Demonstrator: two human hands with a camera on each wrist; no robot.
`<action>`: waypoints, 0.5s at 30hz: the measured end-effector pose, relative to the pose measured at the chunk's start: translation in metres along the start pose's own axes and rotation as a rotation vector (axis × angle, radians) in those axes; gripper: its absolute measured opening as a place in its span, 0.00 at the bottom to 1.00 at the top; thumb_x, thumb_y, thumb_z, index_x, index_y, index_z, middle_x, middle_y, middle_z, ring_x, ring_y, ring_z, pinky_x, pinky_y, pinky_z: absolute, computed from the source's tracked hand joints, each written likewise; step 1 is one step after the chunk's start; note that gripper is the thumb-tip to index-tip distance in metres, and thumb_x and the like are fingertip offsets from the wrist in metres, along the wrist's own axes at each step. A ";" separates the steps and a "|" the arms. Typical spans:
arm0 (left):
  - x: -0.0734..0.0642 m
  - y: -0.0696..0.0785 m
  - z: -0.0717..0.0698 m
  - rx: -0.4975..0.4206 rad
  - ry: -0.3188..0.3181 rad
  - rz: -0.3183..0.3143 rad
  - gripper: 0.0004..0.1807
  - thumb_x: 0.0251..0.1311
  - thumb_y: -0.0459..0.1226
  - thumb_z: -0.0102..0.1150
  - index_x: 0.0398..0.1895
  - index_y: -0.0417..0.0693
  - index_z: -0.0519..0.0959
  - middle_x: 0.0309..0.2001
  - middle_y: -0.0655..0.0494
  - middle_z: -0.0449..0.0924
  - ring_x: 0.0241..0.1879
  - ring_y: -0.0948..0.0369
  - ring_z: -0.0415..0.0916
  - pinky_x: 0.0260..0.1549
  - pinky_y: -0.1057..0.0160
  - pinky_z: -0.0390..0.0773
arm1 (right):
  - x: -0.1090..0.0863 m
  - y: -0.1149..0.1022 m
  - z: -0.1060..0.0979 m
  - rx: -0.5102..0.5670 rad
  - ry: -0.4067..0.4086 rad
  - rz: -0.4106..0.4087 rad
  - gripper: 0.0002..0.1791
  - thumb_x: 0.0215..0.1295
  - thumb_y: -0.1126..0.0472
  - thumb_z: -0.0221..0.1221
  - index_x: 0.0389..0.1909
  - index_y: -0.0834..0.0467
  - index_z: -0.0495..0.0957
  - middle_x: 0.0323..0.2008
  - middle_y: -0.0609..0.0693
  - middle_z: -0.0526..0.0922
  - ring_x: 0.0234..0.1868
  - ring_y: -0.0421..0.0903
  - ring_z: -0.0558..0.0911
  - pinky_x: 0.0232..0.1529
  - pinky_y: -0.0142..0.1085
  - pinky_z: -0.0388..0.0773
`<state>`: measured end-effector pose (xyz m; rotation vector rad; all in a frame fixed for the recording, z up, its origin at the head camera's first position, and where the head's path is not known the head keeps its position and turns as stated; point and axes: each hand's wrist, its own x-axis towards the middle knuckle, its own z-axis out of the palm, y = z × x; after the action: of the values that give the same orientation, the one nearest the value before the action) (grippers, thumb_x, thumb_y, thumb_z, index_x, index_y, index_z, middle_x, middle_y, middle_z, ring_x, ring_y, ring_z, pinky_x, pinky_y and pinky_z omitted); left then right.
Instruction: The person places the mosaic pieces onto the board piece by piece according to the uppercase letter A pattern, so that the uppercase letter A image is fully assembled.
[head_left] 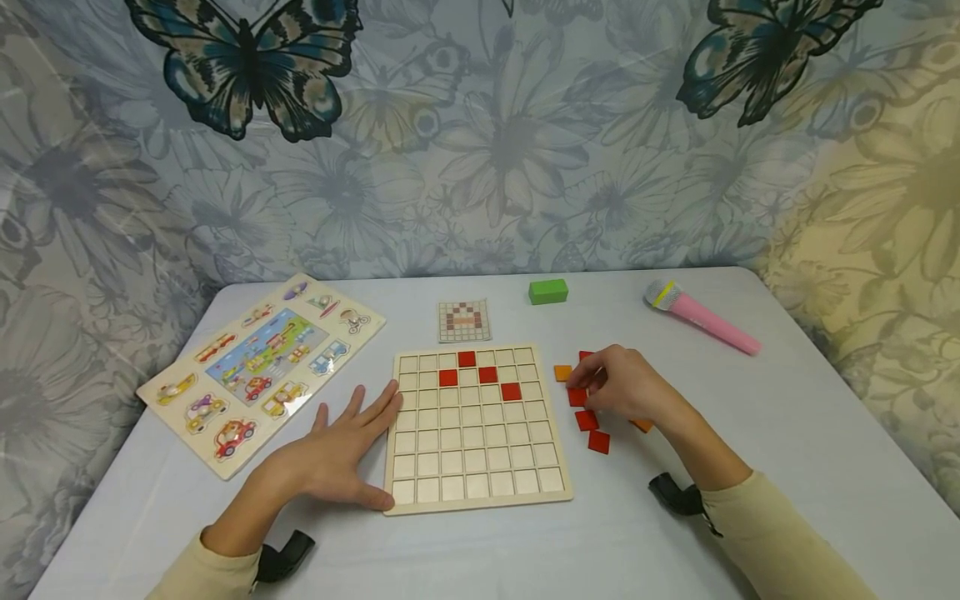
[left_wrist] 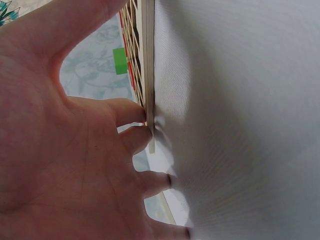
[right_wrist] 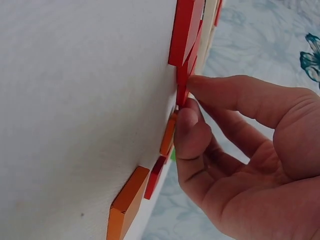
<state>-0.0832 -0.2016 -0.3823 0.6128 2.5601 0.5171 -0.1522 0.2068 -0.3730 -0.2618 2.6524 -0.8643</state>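
Observation:
A wooden grid board (head_left: 478, 454) lies flat, with several red square tiles, one of them this red tile (head_left: 487, 375), set in its upper cells. My left hand (head_left: 337, 454) rests beside its left edge, fingers spread; thumb and index finger touch the frame. In the left wrist view, fingertips meet the board's edge (left_wrist: 148, 60) and the white cloth. To the right of the board, my right hand (head_left: 622, 385) pinches a red tile (head_left: 576, 397) at its edge between thumb and fingers. Loose red tiles (head_left: 587, 421) and orange tiles (head_left: 562, 373) lie around that hand, some partly hidden beneath it.
Behind the board lies a small pattern card (head_left: 464, 322). A green block (head_left: 548, 292) stands near the back edge. The pink toy microphone (head_left: 705, 317) is at the back right. On the left lies a vehicle picture puzzle board (head_left: 262, 371).

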 end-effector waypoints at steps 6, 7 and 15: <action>0.001 0.000 0.000 0.006 0.005 0.004 0.72 0.44 0.64 0.77 0.86 0.49 0.45 0.87 0.55 0.32 0.82 0.32 0.30 0.63 0.14 0.31 | -0.001 -0.002 0.001 -0.008 0.008 0.004 0.16 0.54 0.72 0.69 0.44 0.58 0.89 0.33 0.51 0.83 0.37 0.47 0.78 0.34 0.37 0.78; 0.001 0.000 0.000 0.007 0.005 0.004 0.72 0.44 0.64 0.77 0.86 0.48 0.45 0.87 0.55 0.32 0.82 0.32 0.30 0.63 0.14 0.31 | -0.001 -0.002 0.001 -0.012 0.011 0.002 0.16 0.54 0.72 0.69 0.44 0.58 0.89 0.33 0.51 0.83 0.37 0.47 0.78 0.34 0.37 0.78; 0.001 0.000 0.001 0.001 0.005 -0.003 0.72 0.44 0.64 0.77 0.86 0.49 0.44 0.87 0.55 0.32 0.82 0.33 0.30 0.64 0.14 0.31 | -0.001 -0.005 0.003 -0.044 0.036 -0.016 0.14 0.55 0.71 0.70 0.44 0.59 0.89 0.33 0.51 0.83 0.36 0.47 0.78 0.35 0.36 0.78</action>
<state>-0.0831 -0.2007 -0.3830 0.6090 2.5654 0.5176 -0.1494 0.2017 -0.3722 -0.2819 2.7084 -0.8241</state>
